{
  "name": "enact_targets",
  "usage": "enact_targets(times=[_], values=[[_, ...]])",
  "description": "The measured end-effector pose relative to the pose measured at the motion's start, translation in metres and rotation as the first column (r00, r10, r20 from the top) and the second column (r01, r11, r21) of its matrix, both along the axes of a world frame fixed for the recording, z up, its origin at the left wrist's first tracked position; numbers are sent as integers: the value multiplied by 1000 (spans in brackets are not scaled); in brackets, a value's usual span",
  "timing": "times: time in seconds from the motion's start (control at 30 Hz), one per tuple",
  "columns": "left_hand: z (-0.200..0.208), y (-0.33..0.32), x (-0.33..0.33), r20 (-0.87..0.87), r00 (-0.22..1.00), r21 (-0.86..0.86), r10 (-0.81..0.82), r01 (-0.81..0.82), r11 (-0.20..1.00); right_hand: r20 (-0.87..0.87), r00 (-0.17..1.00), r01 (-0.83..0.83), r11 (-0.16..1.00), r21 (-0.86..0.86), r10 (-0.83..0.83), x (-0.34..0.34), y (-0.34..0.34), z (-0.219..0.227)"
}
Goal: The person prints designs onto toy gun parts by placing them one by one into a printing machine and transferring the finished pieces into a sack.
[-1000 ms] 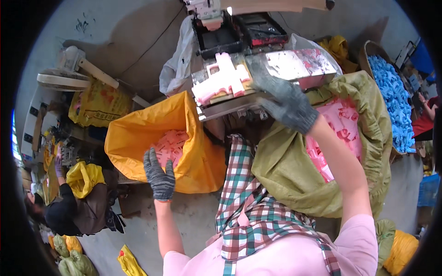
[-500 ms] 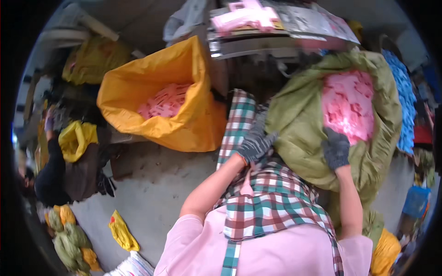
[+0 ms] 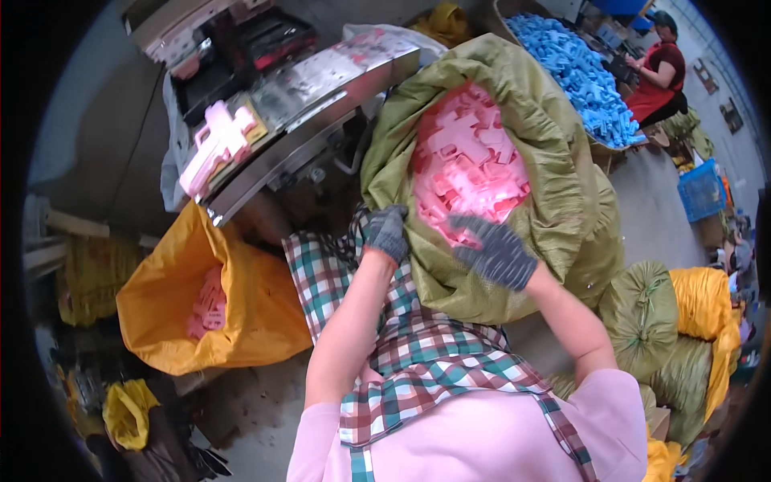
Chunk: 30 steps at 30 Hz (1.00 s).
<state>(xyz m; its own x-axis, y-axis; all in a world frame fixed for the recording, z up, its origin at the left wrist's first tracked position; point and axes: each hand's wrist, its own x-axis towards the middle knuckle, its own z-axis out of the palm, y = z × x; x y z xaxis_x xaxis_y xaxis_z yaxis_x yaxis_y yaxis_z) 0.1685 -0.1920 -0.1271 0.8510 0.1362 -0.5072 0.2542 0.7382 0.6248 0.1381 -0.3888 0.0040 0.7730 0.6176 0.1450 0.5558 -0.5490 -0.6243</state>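
A big olive-green woven sack [image 3: 562,161] stands in front of me, its mouth open. Pink plastic toy-gun pieces [image 3: 468,149] fill it. My left hand [image 3: 388,233], in a grey knit glove, has its fingers curled on the sack's left edge. My right hand [image 3: 494,251], gloved alike, lies over the near rim of the opening. Its fingers are apart and point left, the tips by the pink pieces; nothing shows in its grasp.
An orange sack [image 3: 265,313] with pink pieces stands at left. A metal-edged workbench [image 3: 321,80] carries a pink toy gun [image 3: 217,145]. Blue pieces [image 3: 566,76] are heaped at far right, near a person in red [image 3: 658,76]. Tied green sacks [image 3: 638,317] stand at right.
The view has swung right, bringing the blue heap and the other person into sight. My left hand has moved onto the sack's edge; my right hand has shifted left along the opening.
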Motion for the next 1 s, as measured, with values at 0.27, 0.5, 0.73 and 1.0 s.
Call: enact_targets(times=[0.27,0.5,0.73,1.0], values=[[2,8,-97,52,993,-229,-107,116,967,721,506,763,635,-118,-473,147,-78,26],[3,48,-103,-164,987,-96,-3,-13,995,60,998,23,993,-118,-16,154,-109,86],[129,-51,-18,516,721,721,-463,-657,-220,416,889,-81,959,-273,194,121,-157,86],[149,-83,144,396,394,916,-829,-227,330,-542,812,72,883,464,219,143,-182,153]])
